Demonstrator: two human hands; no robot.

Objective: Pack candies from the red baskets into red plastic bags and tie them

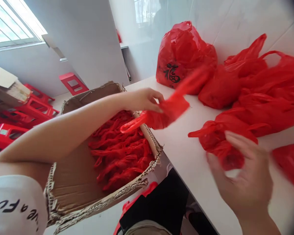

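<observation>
My left hand (145,100) is closed in a pinch on a small red plastic bag (167,112), held just above the edge of a torn cardboard box (71,182). The box holds several folded red bags (120,153). My right hand (245,176) hovers blurred over a knotted small red bag (218,140) lying on the white table (186,150). Its fingers look spread, close to the bag, with nothing held.
A full red bag with a black character (183,55) stands at the back of the table beside a heap of red bags (262,91) along the white wall. Red plastic stools (19,114) are stacked on the floor at left.
</observation>
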